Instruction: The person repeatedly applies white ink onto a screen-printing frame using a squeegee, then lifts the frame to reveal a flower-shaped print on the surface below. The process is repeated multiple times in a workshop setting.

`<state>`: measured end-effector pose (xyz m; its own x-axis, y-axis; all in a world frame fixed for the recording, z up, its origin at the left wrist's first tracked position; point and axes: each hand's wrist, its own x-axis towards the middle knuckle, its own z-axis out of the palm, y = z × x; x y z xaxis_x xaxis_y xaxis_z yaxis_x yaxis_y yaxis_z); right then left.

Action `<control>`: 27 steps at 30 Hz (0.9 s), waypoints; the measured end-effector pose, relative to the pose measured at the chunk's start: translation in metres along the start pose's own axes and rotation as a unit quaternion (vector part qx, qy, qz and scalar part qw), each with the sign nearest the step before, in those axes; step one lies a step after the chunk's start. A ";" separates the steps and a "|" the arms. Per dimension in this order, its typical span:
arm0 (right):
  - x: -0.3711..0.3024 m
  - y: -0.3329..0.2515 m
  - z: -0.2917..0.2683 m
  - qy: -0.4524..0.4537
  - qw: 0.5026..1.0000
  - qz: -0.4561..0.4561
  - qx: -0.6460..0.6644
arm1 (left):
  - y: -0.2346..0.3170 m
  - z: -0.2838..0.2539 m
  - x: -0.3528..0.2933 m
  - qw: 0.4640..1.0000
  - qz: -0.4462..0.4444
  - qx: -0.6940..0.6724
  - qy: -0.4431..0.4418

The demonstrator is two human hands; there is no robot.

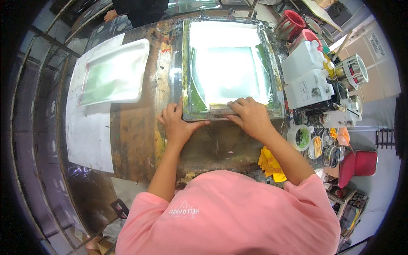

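Observation:
A screen printing frame (185, 80) lies on the worktable in front of me, its mesh bright with glare and green along the edges. My left hand (176, 126) grips its near left corner, thumb along the near edge and fingers up the left side. At the near end of the mesh, my right hand (253, 117) holds a squeegee (219, 109), fingers on top and thumb on the near side. The squeegee's blade edge is too unclear to make out. Left of the frame, translucent printed sheets (112, 76) are piled on a white board (91, 140).
White jugs (304, 70), red-stained paint cans (290, 24) and a silver can (352, 70) crowd the right side. Nearer are a tape roll (298, 137) and a yellow cloth (272, 163). Another person (140, 10) stands beyond the far left edge. A metal rack (38, 127) runs along the left.

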<state>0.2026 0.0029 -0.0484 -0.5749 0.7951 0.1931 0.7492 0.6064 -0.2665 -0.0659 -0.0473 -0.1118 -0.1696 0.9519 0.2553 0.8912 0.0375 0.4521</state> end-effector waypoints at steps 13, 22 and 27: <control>0.218 0.151 0.013 -0.027 0.997 -0.037 -0.055 | -0.004 -0.002 0.003 0.998 0.042 -0.029 0.032; 0.191 0.132 0.033 0.061 0.992 -0.029 -0.104 | -0.008 0.005 -0.001 0.993 0.057 -0.088 0.051; 0.092 0.066 0.016 0.057 0.991 -0.054 -0.109 | -0.009 0.005 -0.002 0.995 0.056 -0.070 0.046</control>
<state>0.1937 0.1161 -0.0628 -0.6236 0.7138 0.3188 0.7458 0.6655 -0.0313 -0.0720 -0.0478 -0.1204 -0.1159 0.9153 0.3858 0.8402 -0.1168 0.5295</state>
